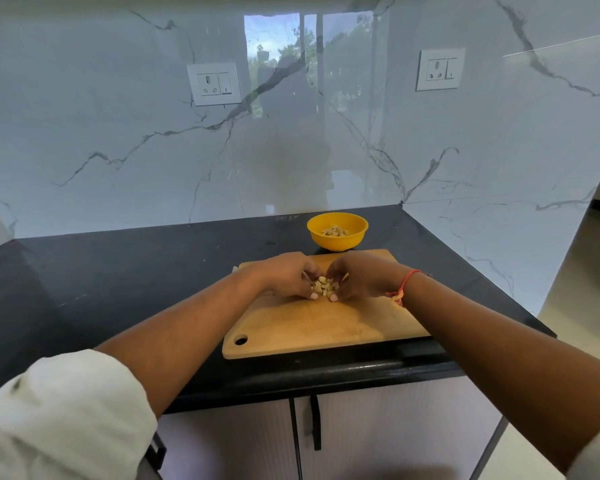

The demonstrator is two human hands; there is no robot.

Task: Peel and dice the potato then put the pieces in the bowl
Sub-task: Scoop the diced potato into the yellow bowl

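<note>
A small heap of pale diced potato pieces point(324, 285) lies near the middle of the wooden cutting board point(312, 323). My left hand point(286, 275) and my right hand point(359, 277) cup the heap from either side, fingers curled round the pieces, thumbs at the front. Behind the board stands a yellow bowl point(337, 235) with several potato pieces in its bottom. No knife or peeler shows in the view.
The board lies on a black countertop point(118, 278), its handle hole point(241, 339) at the near left corner. A marble wall with two sockets rises behind. The counter's right edge drops to the floor; cabinet doors sit below the front edge.
</note>
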